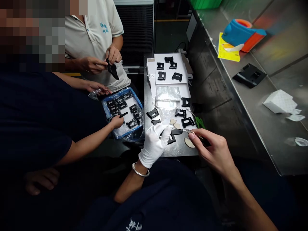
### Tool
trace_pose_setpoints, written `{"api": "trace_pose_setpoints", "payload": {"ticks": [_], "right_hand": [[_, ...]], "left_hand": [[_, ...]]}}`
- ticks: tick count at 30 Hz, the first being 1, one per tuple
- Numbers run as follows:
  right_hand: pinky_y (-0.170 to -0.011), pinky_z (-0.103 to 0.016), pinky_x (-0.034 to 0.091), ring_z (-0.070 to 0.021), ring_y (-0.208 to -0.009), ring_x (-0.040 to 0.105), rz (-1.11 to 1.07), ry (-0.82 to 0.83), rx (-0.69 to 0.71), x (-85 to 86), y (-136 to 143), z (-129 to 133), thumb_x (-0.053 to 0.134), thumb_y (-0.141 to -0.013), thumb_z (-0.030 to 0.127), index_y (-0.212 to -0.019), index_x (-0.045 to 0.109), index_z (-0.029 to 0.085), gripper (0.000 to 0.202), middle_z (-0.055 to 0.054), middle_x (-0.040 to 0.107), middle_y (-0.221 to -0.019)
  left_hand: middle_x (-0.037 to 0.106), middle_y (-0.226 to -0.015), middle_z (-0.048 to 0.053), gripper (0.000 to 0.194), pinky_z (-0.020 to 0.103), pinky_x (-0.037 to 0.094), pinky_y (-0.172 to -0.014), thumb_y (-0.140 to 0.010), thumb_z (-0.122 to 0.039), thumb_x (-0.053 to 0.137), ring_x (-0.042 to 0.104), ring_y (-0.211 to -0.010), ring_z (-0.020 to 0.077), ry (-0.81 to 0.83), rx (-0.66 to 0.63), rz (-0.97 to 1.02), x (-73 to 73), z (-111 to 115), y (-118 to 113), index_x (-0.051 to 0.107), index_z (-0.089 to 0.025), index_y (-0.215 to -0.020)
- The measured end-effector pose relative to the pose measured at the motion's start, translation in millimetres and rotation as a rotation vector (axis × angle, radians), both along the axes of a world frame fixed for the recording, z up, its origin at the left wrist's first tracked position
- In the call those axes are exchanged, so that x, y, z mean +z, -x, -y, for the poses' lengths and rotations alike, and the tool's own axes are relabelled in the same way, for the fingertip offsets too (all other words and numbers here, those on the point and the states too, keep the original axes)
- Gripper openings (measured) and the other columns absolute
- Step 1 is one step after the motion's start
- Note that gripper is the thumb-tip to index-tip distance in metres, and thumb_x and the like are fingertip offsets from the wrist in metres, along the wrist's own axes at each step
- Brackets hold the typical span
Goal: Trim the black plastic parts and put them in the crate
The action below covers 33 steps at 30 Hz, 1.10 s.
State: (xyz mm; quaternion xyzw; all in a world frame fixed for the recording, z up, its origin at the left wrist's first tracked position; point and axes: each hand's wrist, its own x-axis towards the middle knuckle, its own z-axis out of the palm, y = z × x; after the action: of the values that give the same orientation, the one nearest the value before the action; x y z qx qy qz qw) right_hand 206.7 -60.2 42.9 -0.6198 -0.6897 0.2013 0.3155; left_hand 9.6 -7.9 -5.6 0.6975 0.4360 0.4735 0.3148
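1. A black plastic part (171,139) sits low over the near end of a metal counter (178,152), gripped by the white-gloved left hand (155,141).
2. Just beside it, the bare right hand (214,147) pinches a slim metal tool (188,131), its tip near the part.
3. Pale wedge-shaped pieces (189,143) lie close by; similar black frames (177,76) rest farther up on white sheets (157,57).
4. At left, a co-worker's hand (117,122) reaches into a plastic-lined blue tray (137,131).

White glove (152,144); silver bangle (141,170); dark navy top (168,195), white lettering (134,224).
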Motion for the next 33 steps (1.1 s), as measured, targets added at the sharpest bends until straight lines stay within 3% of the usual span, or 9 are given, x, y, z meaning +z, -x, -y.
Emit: {"api": "trace_pose_setpoints", "payload": {"ticks": [4,10,14,19,23,28,31,33], "right_hand": [[-0.057,-0.026,0.042,-0.0121,-0.059,0.053,-0.085,0.060,-0.007,-5.0,3.4,0.1,0.056,-0.100,0.039,-0.087,0.059,0.021,0.022,0.000,0.061,-0.072],[-0.051,-0.025,0.035,-0.0109,-0.053,0.042,-0.324,0.219,-0.060,-21.1,12.5,-8.5,0.065,-0.092,0.049,-0.100,0.065,0.020,0.030,0.005,0.048,-0.060],[-0.050,-0.024,0.036,-0.0109,-0.054,0.046,-0.432,0.302,-0.036,-24.7,9.6,-12.0,0.066,-0.090,0.052,-0.088,0.066,0.017,0.035,0.003,0.052,-0.060],[-0.056,-0.025,0.038,-0.0120,-0.060,0.046,-0.344,0.246,0.009,-21.6,0.2,-10.4,0.062,-0.094,0.049,-0.091,0.066,0.018,0.031,0.002,0.052,-0.066],[-0.058,-0.026,0.036,-0.0119,-0.060,0.042,-0.224,0.172,0.078,-18.5,-3.2,-9.4,0.059,-0.096,0.045,-0.094,0.067,0.018,0.028,0.003,0.049,-0.066],[-0.056,-0.026,0.035,-0.0114,-0.058,0.039,-0.245,0.169,0.088,-14.3,-8.4,-8.3,0.060,-0.096,0.045,-0.092,0.067,0.019,0.027,0.004,0.044,-0.063],[-0.057,-0.025,0.036,-0.0117,-0.059,0.041,-0.298,0.203,0.077,-10.4,-11.9,-7.4,0.060,-0.095,0.046,-0.088,0.064,0.019,0.028,0.003,0.048,-0.065],[-0.058,-0.026,0.038,-0.0124,-0.061,0.044,-0.337,0.222,0.083,-9.0,-13.5,-7.3,0.061,-0.094,0.047,-0.086,0.064,0.019,0.029,0.002,0.050,-0.067]], "left_hand": [[0.075,-0.096,0.005,0.024,0.027,0.057,-0.082,-0.099,-0.033,0.058,0.070,-0.085,0.0146,0.180,0.009,0.110,-8.2,5.1,-3.6,0.069,-0.019,-0.115],[0.073,-0.104,0.007,0.030,0.030,0.058,-0.088,-0.099,-0.034,0.057,0.071,-0.094,0.0161,0.284,0.009,0.175,-17.2,13.1,-10.5,0.065,-0.020,-0.124],[0.073,-0.106,0.007,0.028,0.028,0.059,-0.084,-0.095,-0.030,0.062,0.071,-0.092,0.0157,0.342,-0.011,0.207,-12.3,17.5,-12.1,0.066,-0.019,-0.121],[0.072,-0.098,0.005,0.030,0.027,0.058,-0.082,-0.087,-0.019,0.066,0.069,-0.086,0.0143,0.432,-0.122,0.174,-2.8,17.5,-11.9,0.065,-0.017,-0.117],[0.071,-0.100,0.005,0.031,0.031,0.056,-0.090,-0.089,-0.017,0.063,0.068,-0.093,0.0159,0.430,-0.162,0.133,-3.6,16.4,-13.9,0.064,-0.017,-0.119],[0.071,-0.107,0.008,0.028,0.033,0.056,-0.092,-0.101,-0.030,0.049,0.068,-0.098,0.0167,0.357,-0.166,0.113,-5.7,20.1,-11.8,0.061,-0.020,-0.125],[0.070,-0.114,0.009,0.037,0.035,0.056,-0.092,-0.092,-0.036,0.068,0.067,-0.102,0.0196,0.218,-0.274,0.014,-5.4,21.4,-9.5,0.061,-0.019,-0.125],[0.072,-0.111,0.008,0.033,0.036,0.056,-0.093,-0.087,-0.033,0.075,0.068,-0.103,0.0206,0.086,-0.294,-0.049,-6.3,21.0,-10.4,0.065,-0.019,-0.116]]}}
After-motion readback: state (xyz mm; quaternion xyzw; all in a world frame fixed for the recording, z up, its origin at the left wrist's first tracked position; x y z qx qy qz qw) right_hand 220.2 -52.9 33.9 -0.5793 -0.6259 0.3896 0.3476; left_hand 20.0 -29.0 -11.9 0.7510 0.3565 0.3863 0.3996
